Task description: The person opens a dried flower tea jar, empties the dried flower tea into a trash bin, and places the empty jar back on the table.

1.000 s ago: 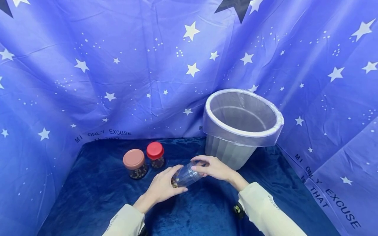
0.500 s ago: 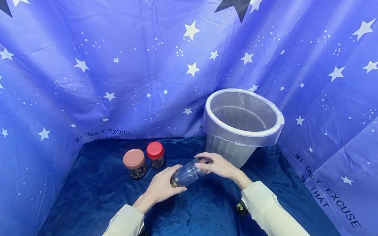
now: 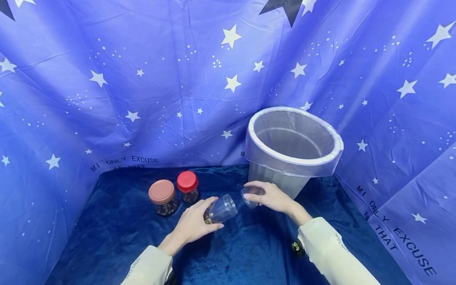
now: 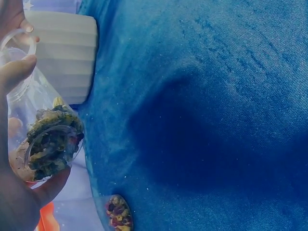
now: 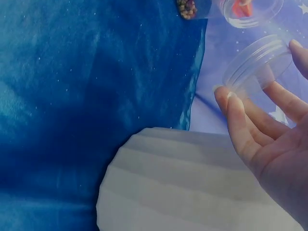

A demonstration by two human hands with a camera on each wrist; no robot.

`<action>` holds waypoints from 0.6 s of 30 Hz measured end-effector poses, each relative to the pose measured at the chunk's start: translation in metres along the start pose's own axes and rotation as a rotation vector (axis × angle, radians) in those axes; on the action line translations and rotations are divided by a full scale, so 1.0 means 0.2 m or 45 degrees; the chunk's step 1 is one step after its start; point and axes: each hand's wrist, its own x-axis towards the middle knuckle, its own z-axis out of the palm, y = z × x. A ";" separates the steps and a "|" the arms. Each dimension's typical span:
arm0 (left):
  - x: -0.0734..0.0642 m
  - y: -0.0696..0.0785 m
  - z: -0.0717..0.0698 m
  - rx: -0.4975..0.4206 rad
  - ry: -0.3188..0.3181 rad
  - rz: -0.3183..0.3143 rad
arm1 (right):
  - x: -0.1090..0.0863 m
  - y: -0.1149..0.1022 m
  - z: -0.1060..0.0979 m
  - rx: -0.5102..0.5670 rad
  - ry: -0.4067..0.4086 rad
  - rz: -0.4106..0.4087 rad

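My left hand grips a clear jar around its base, tilted so its uncovered mouth points up and right. Dried pieces, some yellowish and dark, lie at the bottom of the jar in the left wrist view. A clear round lid is pinched between the thumb and fingers of my right hand, a short gap away from the jar's mouth. To the left stand two upright lidded jars with dark contents: one with a pink lid, one with a red lid.
A pale ribbed bin with a clear liner folded over its rim stands behind my right hand. Dark blue cloth covers the table. A blue-purple curtain with stars hangs around the back and sides.
The clear lid has come off the jar and moved right with my right hand. My left hand stays almost in place with the jar.
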 end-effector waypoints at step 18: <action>-0.01 -0.01 0.00 0.006 0.031 -0.002 | -0.05 0.14 -0.04 -0.072 0.007 0.054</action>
